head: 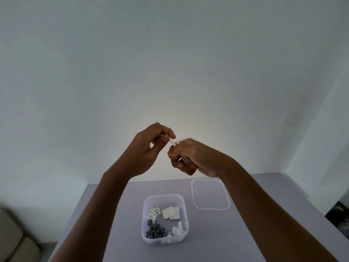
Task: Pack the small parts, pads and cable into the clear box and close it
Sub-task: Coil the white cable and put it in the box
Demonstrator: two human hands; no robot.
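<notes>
At the frame's centre, a white cable (pixel 172 143) is pinched by the left hand (pixel 149 148) and gripped by the right hand (pixel 190 157). Lower down, the clear box (pixel 164 218) is seen open on the worktop (pixel 245 233), small parts (pixel 154 224) and pads (pixel 171 212) inside, lid (pixel 209 193) beside. No writing can be read.

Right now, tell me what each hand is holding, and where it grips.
The left hand pinches the free end of a thin white cable between thumb and forefinger. The right hand grips the rest, bundled in its fist.
</notes>
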